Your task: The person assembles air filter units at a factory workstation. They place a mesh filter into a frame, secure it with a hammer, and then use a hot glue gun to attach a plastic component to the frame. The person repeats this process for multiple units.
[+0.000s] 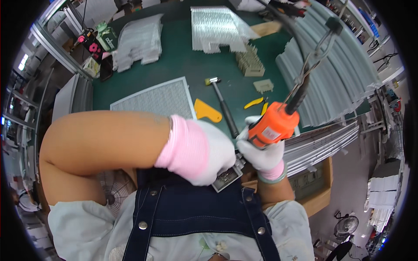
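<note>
My right hand (261, 154), in a white glove with a pink cuff, is wrapped round an orange power screwdriver (272, 126). A cable and a metal hook line run up from the tool. My left hand (213, 152), gloved the same way, reaches across my front with its fingers curled down at a small tray (225, 186) of screws (225, 176). Whatever the fingertips pinch is hidden. Just beyond my left hand lies a framed mesh panel (156, 101). A yellow scraper (206, 110), a hammer (223, 106) and yellow-handled pliers (253, 103) rest beyond my hands.
Stacked silver metal strips (335, 74) fill the table's right side. Farther back are beige slotted pieces (250, 63), shiny mesh sheets (217, 28) and pale sheets (139, 41). A green bottle (106, 37) and a dark phone (106, 68) stand at the back left. A wooden box (324, 187) sits below right.
</note>
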The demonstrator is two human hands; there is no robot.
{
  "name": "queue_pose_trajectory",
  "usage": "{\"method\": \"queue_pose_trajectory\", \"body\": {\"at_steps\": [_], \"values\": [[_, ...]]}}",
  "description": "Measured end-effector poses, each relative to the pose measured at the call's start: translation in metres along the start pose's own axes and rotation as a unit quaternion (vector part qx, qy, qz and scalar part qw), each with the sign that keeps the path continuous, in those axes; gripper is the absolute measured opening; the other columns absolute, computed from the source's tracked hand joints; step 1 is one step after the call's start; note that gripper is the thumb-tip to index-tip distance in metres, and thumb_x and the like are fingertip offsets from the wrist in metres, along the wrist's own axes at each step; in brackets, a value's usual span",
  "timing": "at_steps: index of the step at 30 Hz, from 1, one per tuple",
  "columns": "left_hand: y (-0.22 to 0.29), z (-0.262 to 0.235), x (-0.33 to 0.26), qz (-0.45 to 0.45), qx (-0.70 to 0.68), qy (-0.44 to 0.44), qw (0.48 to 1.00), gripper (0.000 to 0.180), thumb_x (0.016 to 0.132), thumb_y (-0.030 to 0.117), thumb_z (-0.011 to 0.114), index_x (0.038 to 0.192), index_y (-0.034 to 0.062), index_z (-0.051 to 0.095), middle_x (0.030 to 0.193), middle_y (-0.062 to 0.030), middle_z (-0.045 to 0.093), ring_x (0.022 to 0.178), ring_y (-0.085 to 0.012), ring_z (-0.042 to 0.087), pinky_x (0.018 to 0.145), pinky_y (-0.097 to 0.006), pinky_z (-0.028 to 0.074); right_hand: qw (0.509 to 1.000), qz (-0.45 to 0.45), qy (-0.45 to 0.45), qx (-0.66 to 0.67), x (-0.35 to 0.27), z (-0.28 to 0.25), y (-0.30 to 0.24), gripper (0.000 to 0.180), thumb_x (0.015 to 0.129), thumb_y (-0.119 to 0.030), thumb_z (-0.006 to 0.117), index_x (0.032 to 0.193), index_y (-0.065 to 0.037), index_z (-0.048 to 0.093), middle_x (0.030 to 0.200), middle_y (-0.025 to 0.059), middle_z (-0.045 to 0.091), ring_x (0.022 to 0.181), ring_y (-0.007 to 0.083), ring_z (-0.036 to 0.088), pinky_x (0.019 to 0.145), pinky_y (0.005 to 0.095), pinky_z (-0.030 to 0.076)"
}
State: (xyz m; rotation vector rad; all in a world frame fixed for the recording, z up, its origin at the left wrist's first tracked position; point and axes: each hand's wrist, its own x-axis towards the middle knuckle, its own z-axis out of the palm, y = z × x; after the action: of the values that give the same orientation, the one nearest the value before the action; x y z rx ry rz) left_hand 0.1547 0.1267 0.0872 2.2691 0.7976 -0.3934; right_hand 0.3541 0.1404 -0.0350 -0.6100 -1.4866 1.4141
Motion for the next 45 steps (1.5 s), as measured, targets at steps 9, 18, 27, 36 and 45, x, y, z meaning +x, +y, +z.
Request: {"method": "queue_pose_trajectory", "body": {"at_steps": [9,18,27,36,45], "values": [[-0.013,0.012,-0.002,0.003,-0.142,0.011,0.990,0.014,0.086,0.015,0.059,0.089,0.0026,0.065,0.082,-0.0157,0.065,0.081,-0.0362,0.064,0.073,-0.043,0.051,0.999,-0.038,0.001,-0.027,0.003,-0.005,0.005,0.041,0.075,0.009,0.070,0.115,0.006,0.057,0.079,0.0022,0.065,0.071,0.0082,0.063,0.066,0.0248,0.052],[-0.017,0.033,-0.005,0.040,-0.051,0.082,0.994,0.012,0.085,0.013,0.064,0.092,0.0024,0.064,0.087,-0.0165,0.064,0.085,-0.0370,0.064,0.074,-0.043,0.051,0.998,-0.021,0.023,-0.056,0.002,-0.003,-0.001,0.034,0.074,0.009,0.071,0.107,0.005,0.061,0.079,0.0010,0.065,0.073,0.0084,0.063,0.072,0.0266,0.053],[0.010,0.039,-0.017,0.025,0.173,0.116,0.978,0.013,0.075,0.012,0.067,0.085,0.0063,0.061,0.083,-0.0087,0.065,0.080,-0.0305,0.066,0.061,-0.042,0.054,0.998,-0.021,0.042,-0.051,-0.001,0.002,-0.002,0.033,0.073,0.010,0.071,0.103,0.003,0.062,0.080,0.0024,0.065,0.073,0.0099,0.063,0.074,0.0283,0.054],[-0.013,0.063,-0.028,0.105,0.017,0.257,0.960,0.041,0.076,0.019,0.075,0.112,0.0045,0.061,0.095,-0.0087,0.065,0.083,-0.0320,0.063,0.071,-0.044,0.051,0.993,-0.020,0.054,-0.100,-0.002,-0.003,0.002,0.032,0.073,0.007,0.072,0.103,0.003,0.063,0.080,0.0017,0.065,0.072,0.0091,0.063,0.072,0.0270,0.053],[-0.015,0.070,-0.019,0.102,0.019,0.250,0.963,0.038,0.079,0.021,0.076,0.110,0.0067,0.060,0.091,-0.0102,0.063,0.084,-0.0338,0.063,0.073,-0.043,0.050,0.994,-0.038,0.050,-0.086,-0.002,0.002,0.001,0.048,0.071,0.019,0.062,0.117,0.005,0.055,0.083,0.0063,0.065,0.075,0.0111,0.063,0.070,0.0253,0.052]]}}
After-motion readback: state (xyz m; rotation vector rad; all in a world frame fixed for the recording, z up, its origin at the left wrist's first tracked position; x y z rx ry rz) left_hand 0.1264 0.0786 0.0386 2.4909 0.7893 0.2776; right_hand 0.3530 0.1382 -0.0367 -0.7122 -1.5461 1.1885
